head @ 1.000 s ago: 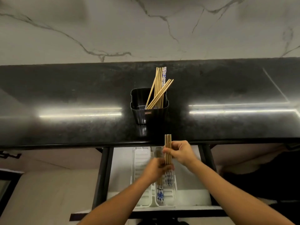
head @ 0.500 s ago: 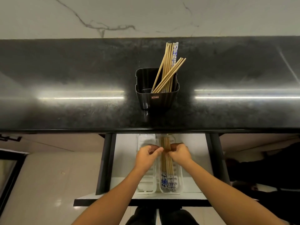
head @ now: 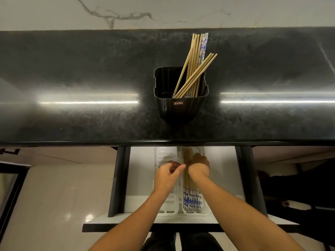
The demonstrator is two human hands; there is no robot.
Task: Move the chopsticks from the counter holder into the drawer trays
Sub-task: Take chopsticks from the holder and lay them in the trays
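A black holder (head: 181, 107) stands on the dark counter with several wooden chopsticks (head: 194, 69) and a blue-patterned one leaning in it. Below, the drawer is open with two white trays side by side. The left tray (head: 164, 153) holds nothing I can see. In the right tray (head: 202, 210) lie blue-patterned chopsticks (head: 192, 200) and a bundle of wooden chopsticks (head: 187, 158). My left hand (head: 167, 177) has curled fingers pinching the bundle's left side. My right hand (head: 199, 167) curls down against its right side, fingertips hidden.
The counter's front edge (head: 163, 143) overhangs the back of the drawer (head: 137, 178) and hides the trays' far ends. A marble wall (head: 163, 11) rises behind the counter. Pale floor tiles (head: 54, 196) lie left of the drawer; dark space is on the right.
Both hands brought the wooden bundle down from counter-edge height into the right tray. It now lies flat there with the hands on either side of it.
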